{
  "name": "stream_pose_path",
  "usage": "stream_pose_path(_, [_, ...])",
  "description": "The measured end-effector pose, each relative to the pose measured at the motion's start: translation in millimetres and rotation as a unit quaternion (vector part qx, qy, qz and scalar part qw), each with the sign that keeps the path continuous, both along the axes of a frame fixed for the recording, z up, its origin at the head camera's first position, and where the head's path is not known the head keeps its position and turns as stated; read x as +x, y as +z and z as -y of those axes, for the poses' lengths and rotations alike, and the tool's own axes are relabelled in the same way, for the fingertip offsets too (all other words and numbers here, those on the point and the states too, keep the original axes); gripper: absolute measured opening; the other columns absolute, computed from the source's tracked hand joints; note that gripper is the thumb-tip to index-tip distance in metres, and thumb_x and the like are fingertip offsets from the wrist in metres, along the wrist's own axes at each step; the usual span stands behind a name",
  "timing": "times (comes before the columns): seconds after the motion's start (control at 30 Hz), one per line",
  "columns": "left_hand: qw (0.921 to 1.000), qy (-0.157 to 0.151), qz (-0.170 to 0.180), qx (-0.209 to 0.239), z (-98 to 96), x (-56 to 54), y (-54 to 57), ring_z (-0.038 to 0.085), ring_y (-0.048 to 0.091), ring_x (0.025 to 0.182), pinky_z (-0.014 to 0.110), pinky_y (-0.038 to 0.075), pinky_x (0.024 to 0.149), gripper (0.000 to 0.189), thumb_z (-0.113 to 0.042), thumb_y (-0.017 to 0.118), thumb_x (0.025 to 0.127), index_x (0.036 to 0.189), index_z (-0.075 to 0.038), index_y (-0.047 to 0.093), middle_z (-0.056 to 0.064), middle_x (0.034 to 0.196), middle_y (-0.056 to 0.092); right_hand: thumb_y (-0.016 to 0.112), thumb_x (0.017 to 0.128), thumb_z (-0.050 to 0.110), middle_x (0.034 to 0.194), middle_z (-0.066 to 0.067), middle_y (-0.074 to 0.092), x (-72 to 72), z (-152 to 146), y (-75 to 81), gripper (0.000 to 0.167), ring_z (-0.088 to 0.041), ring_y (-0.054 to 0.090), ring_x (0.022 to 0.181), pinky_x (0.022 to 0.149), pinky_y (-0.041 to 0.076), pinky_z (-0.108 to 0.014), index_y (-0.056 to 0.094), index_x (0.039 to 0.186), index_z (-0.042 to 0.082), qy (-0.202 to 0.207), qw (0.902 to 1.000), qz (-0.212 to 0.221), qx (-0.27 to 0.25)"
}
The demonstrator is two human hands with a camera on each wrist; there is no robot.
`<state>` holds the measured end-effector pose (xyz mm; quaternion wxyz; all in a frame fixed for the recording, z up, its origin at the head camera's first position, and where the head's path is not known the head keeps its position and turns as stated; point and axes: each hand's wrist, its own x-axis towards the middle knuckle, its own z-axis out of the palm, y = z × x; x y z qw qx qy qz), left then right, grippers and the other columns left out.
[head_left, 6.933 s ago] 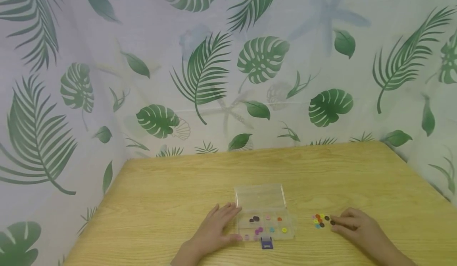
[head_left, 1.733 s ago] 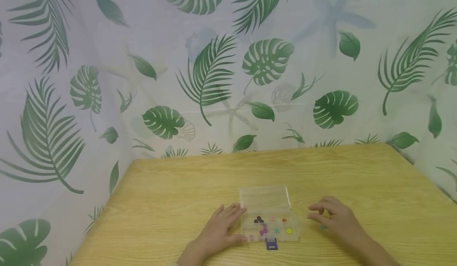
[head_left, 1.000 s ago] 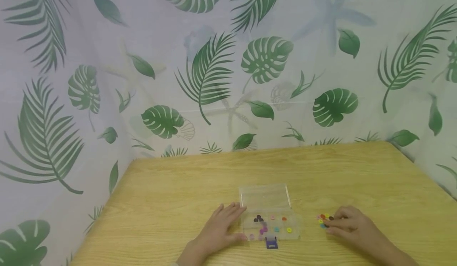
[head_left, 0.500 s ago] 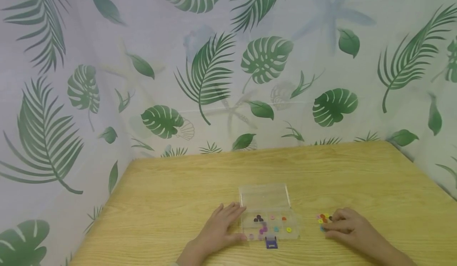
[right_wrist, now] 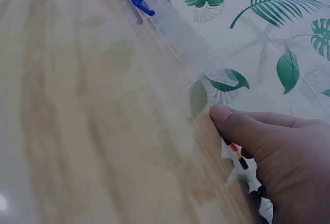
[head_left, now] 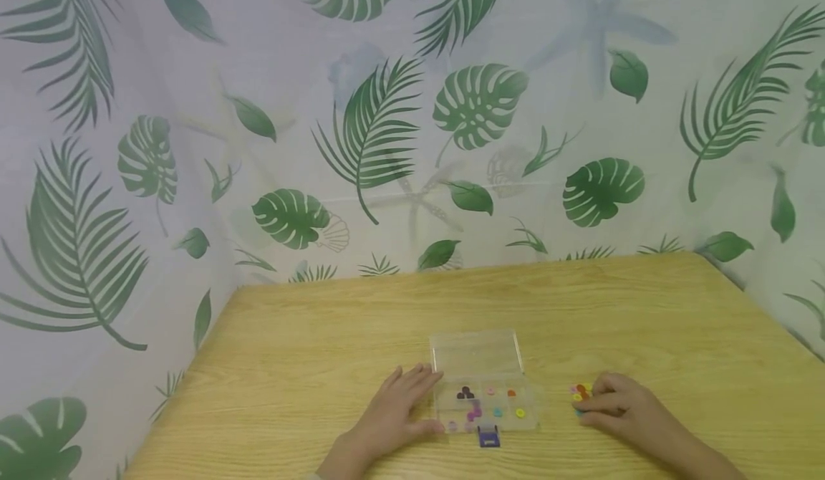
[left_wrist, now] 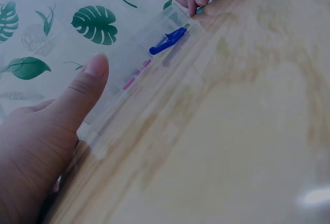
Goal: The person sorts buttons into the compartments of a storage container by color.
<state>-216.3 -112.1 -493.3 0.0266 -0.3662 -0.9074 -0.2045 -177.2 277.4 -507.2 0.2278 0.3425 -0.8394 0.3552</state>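
A clear compartment box [head_left: 441, 410] lies with its lid [head_left: 475, 352] raised; small round buttons sit in its cells, such as black ones [head_left: 465, 393] and a yellow one [head_left: 520, 413]. My left hand [head_left: 394, 412] rests at the box's left end, thumb at the front corner and straight fingers at the back one. To the right of the box, my right hand [head_left: 620, 410] reaches to a small pile of mixed buttons [head_left: 581, 388], thumb and index finger pinching at its near side. The pinched button is mostly hidden by the fingertips; a teal edge [left_wrist: 199, 10] shows there in the left wrist view.
A blue latch [head_left: 488, 436] sticks out from the box's front edge. The wooden table [head_left: 335, 329] spreads behind and around the box. A white cloth with green leaf prints [head_left: 412, 129] hangs along the table's back and sides.
From beside the box, my right hand has come back right to the pile, then shifted slightly left over it, covering the pile's black buttons. My left hand has stayed at the box.
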Motion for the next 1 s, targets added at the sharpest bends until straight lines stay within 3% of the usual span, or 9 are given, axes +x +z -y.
stream_pose_path(0.1, [1.0,0.001,-0.003,-0.001,0.3,0.1,-0.1,0.028,0.034,0.138,0.052,0.019,0.115,0.076,-0.06,0.052,0.086,0.147,-0.019,0.035,0.008,0.15,0.037,0.081,0.067,0.006,0.082,0.018,0.05,1.6,2.5,4.6,0.022,0.004,0.041,0.067,0.05,0.039,-0.013,0.077,0.087,0.013,-0.025,0.999,0.038,0.009])
stream_pose_path(0.27, [1.0,0.003,0.001,-0.002,1.3,0.2,1.7,0.027,0.033,0.139,0.051,0.018,0.116,0.075,-0.059,0.053,0.086,0.147,-0.019,0.034,0.007,0.15,0.036,0.079,0.071,0.01,0.081,0.015,0.049,0.6,4.8,8.6,0.015,0.002,0.041,0.067,0.049,0.04,-0.016,0.076,0.087,0.011,-0.033,0.9959,0.084,0.011])
stream_pose_path(0.5, [1.0,-0.002,-0.007,-0.002,1.2,-0.5,0.7,0.028,0.034,0.138,0.052,0.019,0.115,0.075,-0.059,0.052,0.087,0.147,-0.018,0.035,0.008,0.15,0.037,0.08,0.069,0.007,0.079,0.013,0.051,-0.8,6.8,4.5,0.015,0.001,0.043,0.067,0.051,0.041,-0.016,0.076,0.082,0.015,-0.049,0.9952,0.085,-0.003])
stream_pose_path(0.73, [1.0,0.0,-0.005,-0.002,0.9,-1.3,-3.8,0.026,0.033,0.139,0.05,0.017,0.116,0.075,-0.059,0.053,0.087,0.147,-0.019,0.034,0.006,0.151,0.036,0.078,0.075,0.014,0.079,0.015,0.054,1.1,6.2,6.3,0.012,0.002,0.049,0.071,0.061,0.048,-0.017,0.072,0.082,0.021,-0.064,0.9874,0.145,-0.004])
stream_pose_path(1.0, [1.0,-0.003,-0.006,0.006,-0.1,-0.8,-5.2,0.027,0.034,0.138,0.052,0.02,0.115,0.075,-0.058,0.055,0.086,0.147,-0.019,0.035,0.007,0.15,0.038,0.077,0.075,0.008,0.078,0.012,0.056,0.1,5.5,4.0,0.018,-0.001,0.051,0.071,0.063,0.049,-0.017,0.067,0.082,0.021,-0.031,0.9897,0.139,-0.018])
